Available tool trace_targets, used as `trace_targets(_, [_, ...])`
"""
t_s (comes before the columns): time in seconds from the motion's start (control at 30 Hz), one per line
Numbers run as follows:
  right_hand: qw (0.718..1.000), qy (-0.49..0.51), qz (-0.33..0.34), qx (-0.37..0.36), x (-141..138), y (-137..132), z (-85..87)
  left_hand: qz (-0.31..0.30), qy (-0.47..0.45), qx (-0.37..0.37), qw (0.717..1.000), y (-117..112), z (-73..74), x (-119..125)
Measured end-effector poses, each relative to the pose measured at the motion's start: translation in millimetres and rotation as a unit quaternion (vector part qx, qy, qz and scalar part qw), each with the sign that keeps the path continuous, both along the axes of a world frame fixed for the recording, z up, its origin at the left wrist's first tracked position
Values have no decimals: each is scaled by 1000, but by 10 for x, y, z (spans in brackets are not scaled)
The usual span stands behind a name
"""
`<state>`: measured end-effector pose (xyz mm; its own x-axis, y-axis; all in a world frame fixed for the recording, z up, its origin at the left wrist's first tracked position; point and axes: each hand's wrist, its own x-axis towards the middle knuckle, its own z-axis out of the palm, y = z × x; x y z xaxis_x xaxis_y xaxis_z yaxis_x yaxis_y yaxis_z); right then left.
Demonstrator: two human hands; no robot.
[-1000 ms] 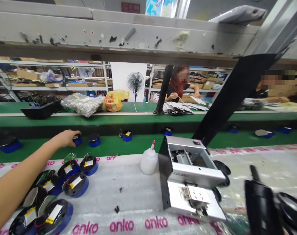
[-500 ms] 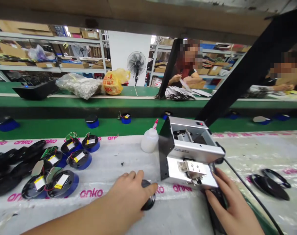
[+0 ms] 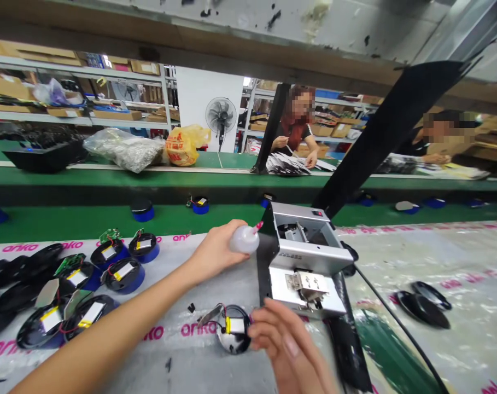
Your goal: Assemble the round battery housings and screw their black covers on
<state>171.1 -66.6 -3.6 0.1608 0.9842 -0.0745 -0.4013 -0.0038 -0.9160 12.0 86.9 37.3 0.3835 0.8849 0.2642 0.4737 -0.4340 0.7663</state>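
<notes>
Left hand (image 3: pixel 215 254), grip clamped on white squeeze bottle (image 3: pixel 244 239); right hand (image 3: pixel 287 345), grip apart, beside battery-fitted black housing (image 3: pixel 234 328).

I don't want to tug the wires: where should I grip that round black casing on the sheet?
Take the round black casing by its outer rim, coming from the right, beside your right hand, fingers on opposite sides. The battery and wires sit on top and a silver strip sticks out left, so the rim looks safest.
</notes>
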Motion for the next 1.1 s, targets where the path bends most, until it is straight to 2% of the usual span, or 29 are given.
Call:
trace_targets(0.07, [979,136,109,-109,-101,137,93,-33,-22,12,999,-171,163,-107])
trace_targets(0.13, [941,237,170,-171,-199,295,234,-117,-44,9,992,-334,353,-209])
trace_targets(0.2, [924,291,186,-165,-275,419,386,-209,-34,19,977,-440,523,-293])
trace_targets(0.23, [928,297,178,-140,-292,459,455,-235,-13,30,972,-467,585,-332])
trace_targets(0.3, [950,274,133,-69,-253,490,572,-219,36,44,974,-487,636,-415])
trace_targets(0.33, [961,258,98,-30,-192,484,617,-193,56,31,979,-491,616,-459])
trace_targets(0.4, [972,224,4,64,-4,442,681,-162,84,-29,983,-508,484,-537])
trace_targets(0.5, [966,131,-122,187,288,341,690,-197,124,-116,966,-583,133,-566])
trace_targets(0.6, [966,44,-149,206,359,264,579,-223,111,-136,959,-666,-193,-487])
trace_targets(0.67, [969,27,-156,190,268,250,460,-216,83,-136,963,-692,-323,-431])
trace_targets(0.83, [966,6,-206,155,22,311,221,-203,30,-149,967,-673,-425,-418])
trace_targets(1.1, [956,-51,-238,161,-14,384,188,-213,8,-156,965,-659,-447,-427])
